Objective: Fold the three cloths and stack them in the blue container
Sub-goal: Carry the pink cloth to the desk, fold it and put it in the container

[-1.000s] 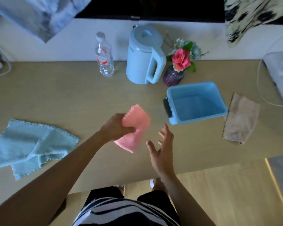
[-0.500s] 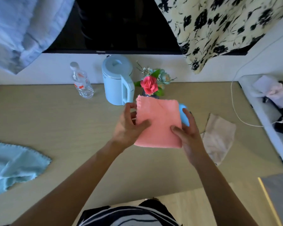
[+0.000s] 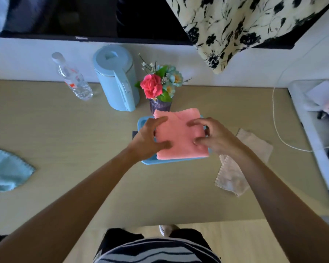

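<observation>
One folded cloth (image 3: 180, 133) is pinched by left hand (image 3: 148, 137) and right hand (image 3: 217, 136) above the container (image 3: 148, 161), centre-frame; released unevenly, it could be unfolded.

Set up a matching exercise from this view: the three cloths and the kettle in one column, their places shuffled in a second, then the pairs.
Things
1. pink cloth
2. light blue cloth
3. beige cloth
4. kettle

Places
A. crumpled at the left edge of the table
B. at the wall, left of the flower vase
C. folded, over the blue container, under the left hand and right hand
D. unfolded, right of the container

Pairs: 1-C, 2-A, 3-D, 4-B
</observation>
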